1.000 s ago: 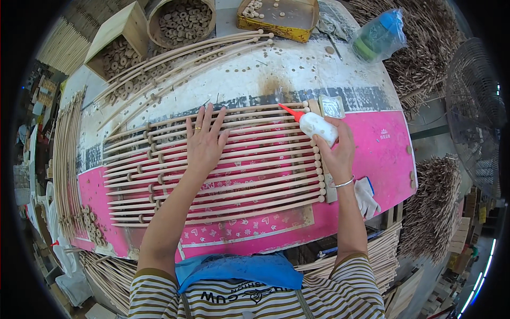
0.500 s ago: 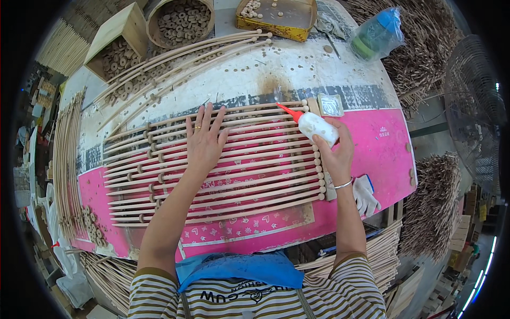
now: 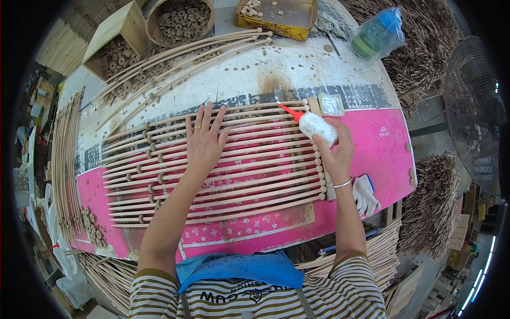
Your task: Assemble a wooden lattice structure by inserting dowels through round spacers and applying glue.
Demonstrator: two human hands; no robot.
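Observation:
My left hand (image 3: 204,139) lies flat with its fingers spread over a row of thin wooden rods (image 3: 249,158), across their upper part. Each rod ends at the right in a small round ball (image 3: 321,176), and wooden rings (image 3: 139,169) are threaded on toward the left ends. In my right hand (image 3: 338,148) is a white squeeze bottle (image 3: 317,129) with a red pointed nozzle. The bottle is tilted, and its nozzle tip is at the farthest rods, a little left of their ball ends. Whether the tip touches a rod I cannot tell.
A white glove (image 3: 365,195) lies right of the rods. Beyond are loose rods, a wooden box (image 3: 114,40) and round tub (image 3: 179,5) of rings, a yellow tray (image 3: 276,24) with balls, and a bagged green-blue bottle (image 3: 376,34). A fan (image 3: 473,101) stands at the right.
Almost nothing differs. Both hands, the bottle and the rods keep practically the same places; a whitish spot now shows at the nozzle tip.

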